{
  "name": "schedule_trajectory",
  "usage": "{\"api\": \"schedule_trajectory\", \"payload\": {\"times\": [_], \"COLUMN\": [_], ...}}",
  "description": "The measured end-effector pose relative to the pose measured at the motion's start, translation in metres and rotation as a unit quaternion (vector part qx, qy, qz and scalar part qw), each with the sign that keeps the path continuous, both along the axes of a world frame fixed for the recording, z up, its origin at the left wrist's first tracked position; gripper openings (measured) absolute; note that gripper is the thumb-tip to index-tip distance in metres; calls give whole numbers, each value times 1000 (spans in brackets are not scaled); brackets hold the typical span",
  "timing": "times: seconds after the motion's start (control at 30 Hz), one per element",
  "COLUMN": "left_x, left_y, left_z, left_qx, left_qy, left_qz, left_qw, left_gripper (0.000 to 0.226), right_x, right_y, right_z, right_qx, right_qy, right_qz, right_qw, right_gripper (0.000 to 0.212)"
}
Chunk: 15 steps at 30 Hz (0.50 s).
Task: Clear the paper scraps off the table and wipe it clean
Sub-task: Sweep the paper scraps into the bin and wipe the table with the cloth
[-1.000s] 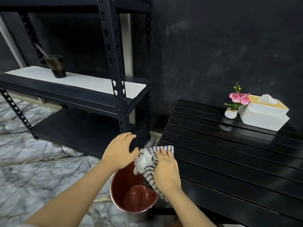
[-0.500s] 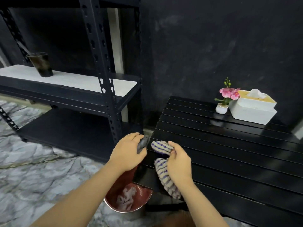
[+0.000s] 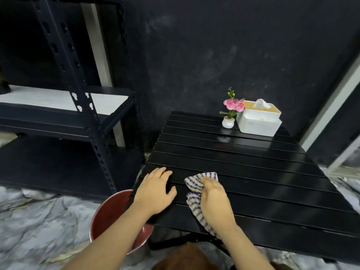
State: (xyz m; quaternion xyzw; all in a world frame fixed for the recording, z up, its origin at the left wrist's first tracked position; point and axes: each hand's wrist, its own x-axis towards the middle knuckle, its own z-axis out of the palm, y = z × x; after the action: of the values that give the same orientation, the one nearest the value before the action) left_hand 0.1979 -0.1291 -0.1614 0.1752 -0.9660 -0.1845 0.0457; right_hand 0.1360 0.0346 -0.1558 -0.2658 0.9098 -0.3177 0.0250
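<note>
Left hand [image 3: 155,191] now flat and empty on the table [image 3: 253,172] edge above the bin [image 3: 109,217], right hand [image 3: 214,199] pressing the cloth [image 3: 194,184] down beside it, no longer lifted.

We're in a pretty dim room, soft glare streaks on the glossy black table [image 3: 253,164], wide-angle bending at edges, slight blur

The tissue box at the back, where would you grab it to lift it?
Across its short sides, low on the wider base, coming from above. The tissue box stands upright; a tissue sticks out on top, and the flower pot crowds its left side.
</note>
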Motion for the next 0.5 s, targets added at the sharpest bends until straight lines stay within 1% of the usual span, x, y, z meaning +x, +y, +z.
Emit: {"api": "schedule_trajectory", "payload": {"times": [0.07, 0.13, 0.2, 0.23, 0.37, 0.5], "left_x": [-1, -1, -1, -1, -1, 0], "left_y": [3, 3, 3, 3, 5, 4], "left_z": [-3, -5, -6, -7, -9, -10], "left_qx": [0, -2, -2, -4, -10, -14], "left_qy": [5, 9, 11, 13, 18, 16], "left_qz": [8, 11, 14, 15, 17, 17], "left_qw": [1000, 1000, 1000, 1000, 1000, 1000], "left_gripper": [58, 57, 56, 56, 56, 56], "right_x": [1, 6, 12, 14, 13, 10], "right_y": [-2, -6, -11, -13, -13, -6], "right_z": [-3, -4, -4, -4, -2, 0], "right_qx": [6, 38, 88, 103, 92, 71], "right_qy": [-3, -11, 1, 12, 17, 20], "right_qz": [1, 11, 33, 43, 54, 70], "right_qw": [1000, 999, 996, 994, 994, 995], "right_gripper": [42, 53, 67, 68, 51, 46]}}
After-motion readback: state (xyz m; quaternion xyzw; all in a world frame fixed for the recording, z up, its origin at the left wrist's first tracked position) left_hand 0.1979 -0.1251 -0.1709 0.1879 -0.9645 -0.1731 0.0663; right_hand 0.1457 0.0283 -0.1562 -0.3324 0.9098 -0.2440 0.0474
